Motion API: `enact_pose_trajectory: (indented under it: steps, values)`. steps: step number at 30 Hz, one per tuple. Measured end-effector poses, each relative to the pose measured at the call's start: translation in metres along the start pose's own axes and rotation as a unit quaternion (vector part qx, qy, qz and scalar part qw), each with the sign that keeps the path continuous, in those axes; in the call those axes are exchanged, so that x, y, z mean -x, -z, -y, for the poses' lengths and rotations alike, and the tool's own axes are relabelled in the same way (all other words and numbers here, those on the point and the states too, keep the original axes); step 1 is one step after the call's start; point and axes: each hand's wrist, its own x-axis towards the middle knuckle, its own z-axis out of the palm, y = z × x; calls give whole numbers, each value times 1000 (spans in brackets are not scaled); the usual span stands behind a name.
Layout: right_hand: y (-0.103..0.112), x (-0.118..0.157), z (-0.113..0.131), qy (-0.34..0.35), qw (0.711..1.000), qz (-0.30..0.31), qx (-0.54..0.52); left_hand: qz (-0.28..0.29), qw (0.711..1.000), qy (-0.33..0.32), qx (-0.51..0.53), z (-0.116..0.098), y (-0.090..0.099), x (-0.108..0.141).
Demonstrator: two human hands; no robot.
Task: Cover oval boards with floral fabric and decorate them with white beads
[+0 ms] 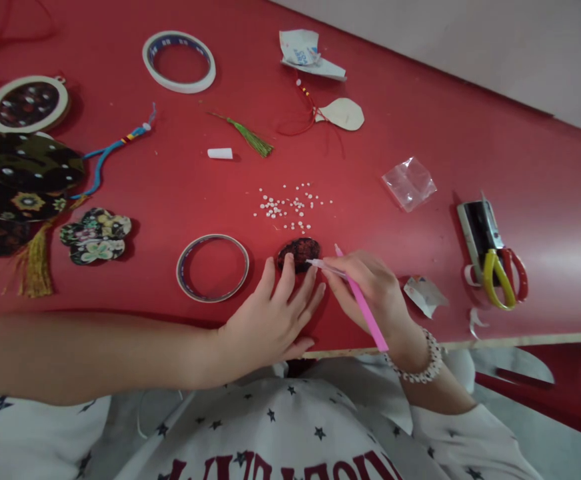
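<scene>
A dark oval piece (304,249) with a reddish-black pattern lies on the red table near its front edge. My left hand (275,310) is open, fingers spread, with fingertips at the near edge of the piece. In my right hand (373,287) is a small clear tube with a white nozzle (315,263), its tip at the surface of the oval piece. A pink pen-like stick (365,310) is also held there, slanting between the fingers. Just beyond the piece, many tiny white gems (290,208) are scattered.
Two tape rolls (213,297) (179,89) lie to the left and far left. Scissors (499,277) rest on a dark case at right, near a plastic bag (409,184). A white cap (220,153), green tassel (250,137) and decorated pendants (95,236) lie further away.
</scene>
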Motion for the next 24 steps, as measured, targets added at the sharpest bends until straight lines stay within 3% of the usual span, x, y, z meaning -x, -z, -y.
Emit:
enact_pose_trajectory:
  steps: [6, 16, 24]
  values:
    - [3, 1, 1, 5, 999, 14, 33, 8, 1000, 2, 5, -1, 0, 0]
    - [13, 0, -3, 132, 977, 23, 167, 10, 1000, 4, 18, 0, 0, -1]
    - [20, 0, -8, 147, 979, 4, 141, 11, 1000, 8, 26, -1, 0, -1]
